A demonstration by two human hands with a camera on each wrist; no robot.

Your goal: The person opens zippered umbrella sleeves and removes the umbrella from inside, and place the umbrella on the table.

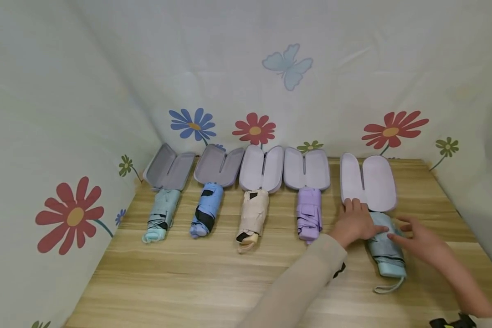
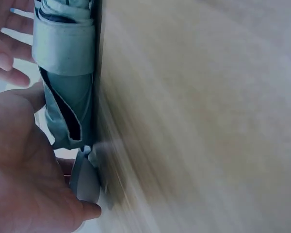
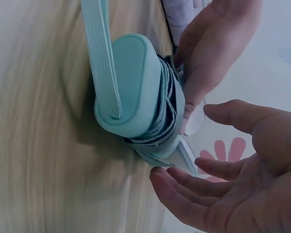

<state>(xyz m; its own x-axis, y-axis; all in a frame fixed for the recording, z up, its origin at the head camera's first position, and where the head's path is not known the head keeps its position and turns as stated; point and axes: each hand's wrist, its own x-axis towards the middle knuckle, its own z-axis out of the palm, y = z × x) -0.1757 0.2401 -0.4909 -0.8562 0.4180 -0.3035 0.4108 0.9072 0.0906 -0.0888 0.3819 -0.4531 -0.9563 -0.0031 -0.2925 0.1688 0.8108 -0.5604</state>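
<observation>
A folded teal umbrella (image 1: 387,253) lies on the table at the right, its wrist strap toward me. Behind its far end an open pale lilac case (image 1: 379,182) lies spread in two halves. My left hand (image 1: 354,223) reaches across at the far end of the umbrella, fingertips at the case's near edge and thumb against the fabric; the left wrist view shows its fingers extended, not wrapped round the umbrella (image 2: 63,48). From the right, my right hand (image 1: 422,241) comes close with spread fingers. In the right wrist view nothing is in that hand (image 3: 242,179).
Several more folded umbrellas lie in a row to the left, among them a purple umbrella (image 1: 309,212), a beige umbrella (image 1: 254,212) and a blue umbrella (image 1: 210,205). Behind each stands an open case (image 1: 306,168). A flowered cloth (image 1: 213,54) surrounds the wooden table (image 1: 180,287).
</observation>
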